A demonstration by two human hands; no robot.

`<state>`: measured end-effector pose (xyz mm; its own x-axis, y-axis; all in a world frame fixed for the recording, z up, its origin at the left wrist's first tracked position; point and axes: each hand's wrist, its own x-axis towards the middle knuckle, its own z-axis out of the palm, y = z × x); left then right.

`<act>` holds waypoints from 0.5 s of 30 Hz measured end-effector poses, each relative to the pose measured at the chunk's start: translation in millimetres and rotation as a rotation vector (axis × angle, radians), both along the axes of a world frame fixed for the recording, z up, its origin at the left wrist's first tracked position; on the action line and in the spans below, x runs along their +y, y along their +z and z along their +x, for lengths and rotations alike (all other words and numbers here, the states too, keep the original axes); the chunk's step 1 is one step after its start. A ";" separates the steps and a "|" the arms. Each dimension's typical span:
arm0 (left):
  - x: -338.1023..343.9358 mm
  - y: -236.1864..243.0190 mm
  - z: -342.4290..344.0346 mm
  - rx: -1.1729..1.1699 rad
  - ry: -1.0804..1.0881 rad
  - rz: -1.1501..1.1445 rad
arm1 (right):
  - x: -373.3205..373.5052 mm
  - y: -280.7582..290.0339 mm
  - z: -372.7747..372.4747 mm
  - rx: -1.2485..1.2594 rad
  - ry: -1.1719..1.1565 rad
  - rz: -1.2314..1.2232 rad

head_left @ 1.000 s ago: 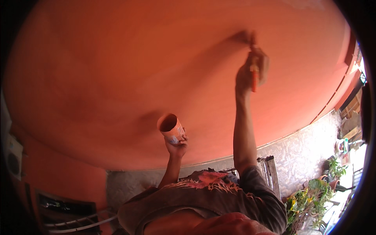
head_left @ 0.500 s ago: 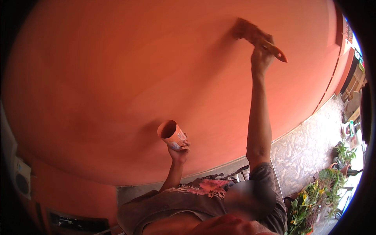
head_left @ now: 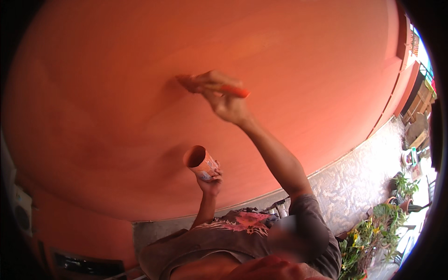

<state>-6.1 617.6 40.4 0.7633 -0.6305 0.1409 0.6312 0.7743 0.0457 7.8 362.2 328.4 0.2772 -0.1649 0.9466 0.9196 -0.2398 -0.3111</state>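
Up against the orange painted wall point(head_left: 116, 93), right hand point(head_left: 226, 100) pinches a light orange-handled paintbrush point(head_left: 210, 86) mid-handle; left hand point(head_left: 210, 179) wraps a small paint-smeared cup point(head_left: 200, 162), probably slippery.

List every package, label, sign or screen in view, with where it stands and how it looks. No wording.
Paint cup: held in the left hand below the orange painted surface; a small tilted cup, orange with paint, with a pale printed label showing white and blue patches on its lower side.
Box: at the far left edge; pale, with a dark round part. Too blurred to tell whether it bears a label.
No signs or screens can be made out.
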 end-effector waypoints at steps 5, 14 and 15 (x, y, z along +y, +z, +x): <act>-2.1 -0.9 0.8 -0.039 0.009 0.002 | -149.3 16.1 30.5 0.014 -0.173 0.576; -4.6 5.5 -6.7 -0.008 0.057 0.007 | -136.6 23.6 20.1 -0.102 -1.088 0.133; -5.1 8.8 -6.8 -0.006 0.040 0.008 | -99.1 22.6 22.5 -0.089 -0.991 0.022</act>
<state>-12.9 612.5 49.2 0.7872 -0.6003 0.1410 0.5991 0.7987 0.0556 30.3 263.1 351.1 -0.0673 -0.3013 0.9512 0.3272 -0.9073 -0.2642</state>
